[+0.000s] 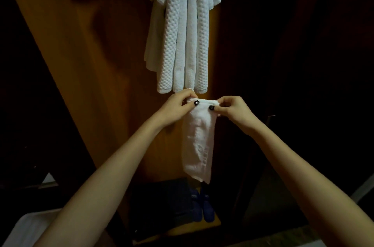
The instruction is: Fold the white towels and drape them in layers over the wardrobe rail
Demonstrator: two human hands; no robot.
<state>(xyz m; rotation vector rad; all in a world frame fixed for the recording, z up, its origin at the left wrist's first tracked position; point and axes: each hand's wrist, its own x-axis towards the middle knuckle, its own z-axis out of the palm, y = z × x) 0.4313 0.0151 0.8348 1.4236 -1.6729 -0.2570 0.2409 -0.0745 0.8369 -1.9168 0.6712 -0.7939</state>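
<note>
We are holding a folded towel (199,145) up in front of us, pinching its top edge from both ends. Our left hand (178,108) is gripping the left end, its thumb lying across the front with a dark nail showing and its other fingers curling behind the cloth. Our right hand (230,110) is doing the same at the right end, thumb pressing on the front and fingers wrapping behind. The two thumbs are lying near each other along the fold. The towel is hanging straight down from our hands as a narrow strip, its lower end dangling free above the shelf (215,223). Just above our hands the hung towels (182,44) are draping down in overlapping layers, with waffle-textured strips in front and smoother ones fanning out near the top. Their lower ends are reaching our left fingertips, though we cannot tell whether they are touching. They are hanging against a wooden panel (81,64). Blue slippers (202,206) are sitting on the shelf, and a white bin (26,228) is showing at the lower left.
</note>
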